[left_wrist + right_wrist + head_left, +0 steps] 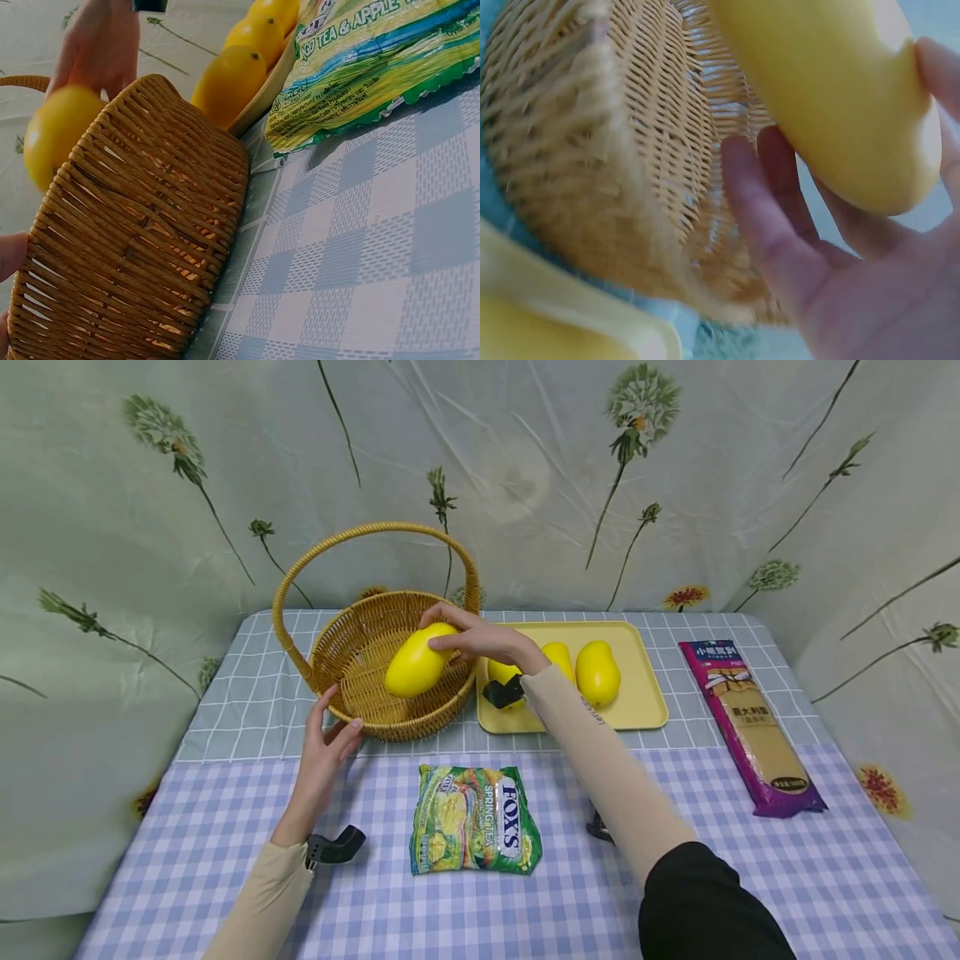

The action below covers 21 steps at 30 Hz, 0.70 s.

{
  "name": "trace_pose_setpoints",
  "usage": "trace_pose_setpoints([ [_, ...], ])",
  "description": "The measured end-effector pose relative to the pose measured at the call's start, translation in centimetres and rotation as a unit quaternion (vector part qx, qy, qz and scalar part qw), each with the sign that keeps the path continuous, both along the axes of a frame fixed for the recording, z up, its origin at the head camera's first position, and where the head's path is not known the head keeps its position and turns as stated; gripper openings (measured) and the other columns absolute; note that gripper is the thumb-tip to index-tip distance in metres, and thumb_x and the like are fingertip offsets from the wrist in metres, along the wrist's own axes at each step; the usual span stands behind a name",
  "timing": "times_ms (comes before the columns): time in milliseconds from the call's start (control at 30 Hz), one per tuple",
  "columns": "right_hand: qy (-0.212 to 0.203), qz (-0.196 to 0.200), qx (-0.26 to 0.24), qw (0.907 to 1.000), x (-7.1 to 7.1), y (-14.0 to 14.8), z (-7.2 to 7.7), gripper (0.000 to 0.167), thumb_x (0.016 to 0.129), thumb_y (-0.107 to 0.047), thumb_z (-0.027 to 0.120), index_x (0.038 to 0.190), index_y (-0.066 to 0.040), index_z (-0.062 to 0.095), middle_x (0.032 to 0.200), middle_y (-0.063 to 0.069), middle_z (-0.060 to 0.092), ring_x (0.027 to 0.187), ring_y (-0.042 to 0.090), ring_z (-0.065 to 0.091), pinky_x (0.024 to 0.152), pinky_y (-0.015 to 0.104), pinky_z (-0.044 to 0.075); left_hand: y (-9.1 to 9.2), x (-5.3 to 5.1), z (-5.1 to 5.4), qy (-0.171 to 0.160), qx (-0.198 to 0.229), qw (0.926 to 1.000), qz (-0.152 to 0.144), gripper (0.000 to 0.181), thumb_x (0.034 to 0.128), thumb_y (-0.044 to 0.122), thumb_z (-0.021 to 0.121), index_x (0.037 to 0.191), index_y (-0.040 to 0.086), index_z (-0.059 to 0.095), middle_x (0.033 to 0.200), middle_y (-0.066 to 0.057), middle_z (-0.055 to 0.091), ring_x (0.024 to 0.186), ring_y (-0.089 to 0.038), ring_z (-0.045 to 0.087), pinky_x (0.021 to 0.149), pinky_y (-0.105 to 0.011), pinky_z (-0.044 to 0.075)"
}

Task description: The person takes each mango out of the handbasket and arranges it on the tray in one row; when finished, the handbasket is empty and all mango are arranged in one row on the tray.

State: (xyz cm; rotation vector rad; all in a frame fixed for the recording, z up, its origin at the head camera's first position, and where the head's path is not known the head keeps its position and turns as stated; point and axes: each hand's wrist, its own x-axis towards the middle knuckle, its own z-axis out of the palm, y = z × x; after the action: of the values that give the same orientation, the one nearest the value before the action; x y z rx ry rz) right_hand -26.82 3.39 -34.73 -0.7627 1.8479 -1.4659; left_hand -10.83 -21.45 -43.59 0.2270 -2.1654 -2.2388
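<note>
A yellow mango (417, 662) is in my right hand (480, 639), which grips it above the wicker basket (390, 727). In the right wrist view the mango (840, 97) lies between the thumb and the fingers, over the basket's opening. My left hand (327, 752) holds the basket at its front left rim, thumb and fingers spread along the edge. The left wrist view shows the basket's woven side (142, 210) tilted in the picture, with only fingertips at the left edge. More mangoes (597, 673) lie on a yellow tray (645, 714), partly hidden by the right wrist.
A green Fox's candy bag (476, 820) lies on the checkered cloth in front of the basket. At the right is a purple pasta packet (753, 727). The basket's tall arched handle (375, 529) rises near the right hand. A flower-printed curtain (525, 485) hangs behind the table.
</note>
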Motion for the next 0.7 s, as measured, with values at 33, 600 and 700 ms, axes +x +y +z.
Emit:
trace_pose_setpoints([
  [33,0.005,0.004,-0.001,1.0,0.1,0.6,0.2,0.029,0.099,-0.015,0.053,0.126,-0.011,0.043,0.132,0.008,0.038,0.097,0.028,0.052,0.087,0.055,0.047,0.0,0.0,0.0,0.0,-0.001,1.0,0.0,0.07,0.0983,0.018,0.056,0.154,0.02,0.013,0.157,-0.009,0.001,0.137,-0.032,0.027,0.105,-0.046,0.036],
  [600,-0.009,-0.141,0.001,0.99,0.8,14.7,-0.1,0.029,0.1,-0.016,0.052,0.127,-0.011,0.046,0.142,0.011,0.034,0.121,0.031,0.042,0.101,0.054,0.039,0.1,0.0,0.2,-0.002,0.005,1.0,0.001,0.069,0.099,0.017,0.054,0.154,0.022,0.013,0.156,-0.011,0.003,0.137,-0.032,0.026,0.105,-0.041,0.037],
  [700,-0.011,-0.179,0.001,0.9838,1.1,17.3,-0.5,0.027,0.1,-0.016,0.05,0.126,-0.013,0.045,0.141,0.015,0.033,0.12,0.032,0.04,0.103,0.059,0.034,0.1,0.1,0.2,-0.002,0.005,1.0,0.0,0.069,0.0991,0.017,0.054,0.154,0.021,0.013,0.156,-0.011,0.003,0.137,-0.032,0.026,0.105,-0.041,0.038],
])
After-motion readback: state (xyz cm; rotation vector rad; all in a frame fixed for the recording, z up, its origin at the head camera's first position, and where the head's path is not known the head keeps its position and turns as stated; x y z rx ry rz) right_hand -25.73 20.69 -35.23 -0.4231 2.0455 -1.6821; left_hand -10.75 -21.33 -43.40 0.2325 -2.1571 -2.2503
